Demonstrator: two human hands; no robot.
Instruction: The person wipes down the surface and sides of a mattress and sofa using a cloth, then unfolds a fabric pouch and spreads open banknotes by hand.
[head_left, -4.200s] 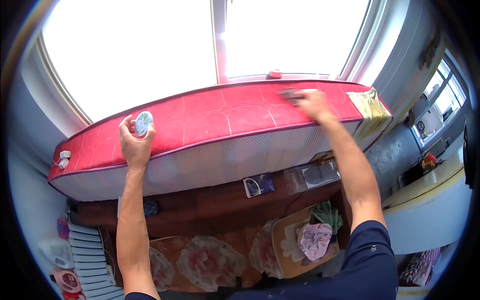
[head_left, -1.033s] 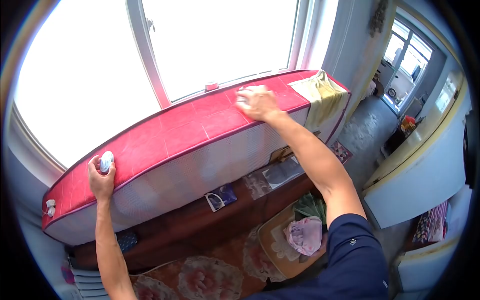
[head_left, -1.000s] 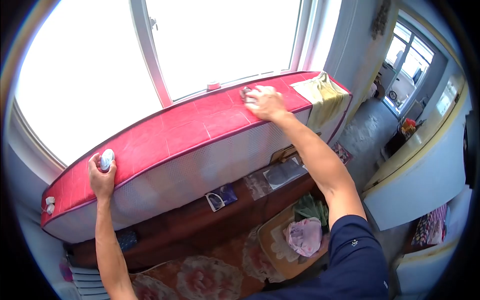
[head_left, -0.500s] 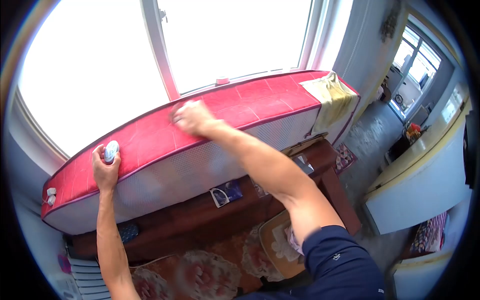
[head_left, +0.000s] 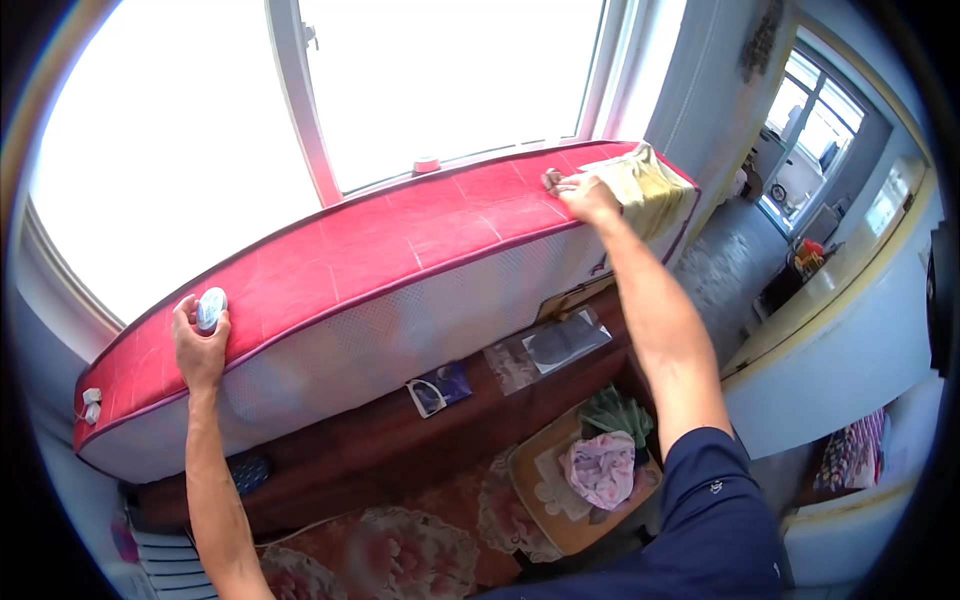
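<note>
A round, pale-blue disc (head_left: pixel 211 310) is held tilted up by its rim in the half-curled left hand (head_left: pixel 201 346), apparently so its face is left uncovered, over a red quilted cover (head_left: pixel 385 238). Beside a draped yellowish cloth (head_left: pixel 662 197), the right hand (head_left: pixel 592 198) is partly closed; its grip cannot be told.
</note>
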